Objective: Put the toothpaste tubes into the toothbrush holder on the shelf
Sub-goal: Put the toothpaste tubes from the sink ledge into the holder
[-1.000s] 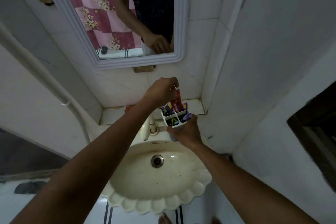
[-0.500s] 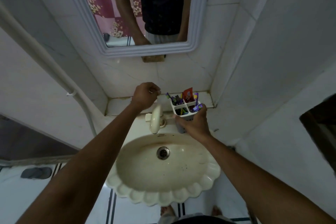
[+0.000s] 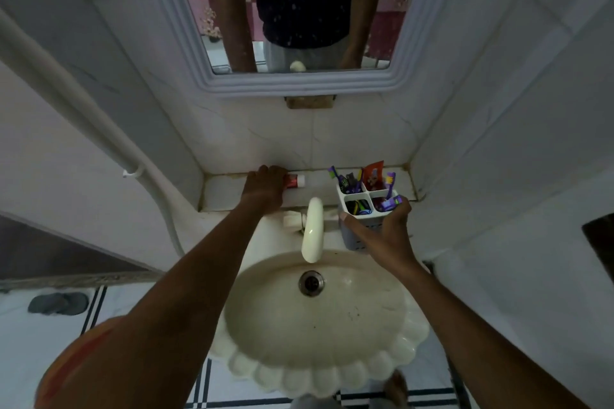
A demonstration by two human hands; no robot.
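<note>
Leftmost, the left hand (image 3: 265, 188) lies palm-down on the shelf (image 3: 226, 191), fingers curled over a red toothpaste tube (image 3: 294, 181) whose white cap pokes out rightward. Nearer, the tap (image 3: 313, 229) overhangs the sink (image 3: 332, 372). Right of it, the right hand (image 3: 382, 231) wraps the white toothbrush holder (image 3: 360, 221), where another red tube (image 3: 372, 176) stands in the far-right compartment among toothbrushes (image 3: 344, 181).

Your left hand (image 3: 264, 189) now rests on the shelf (image 3: 226, 189), no longer raised above the tap. It touches a second toothpaste tube (image 3: 294, 181) lying there.
</note>
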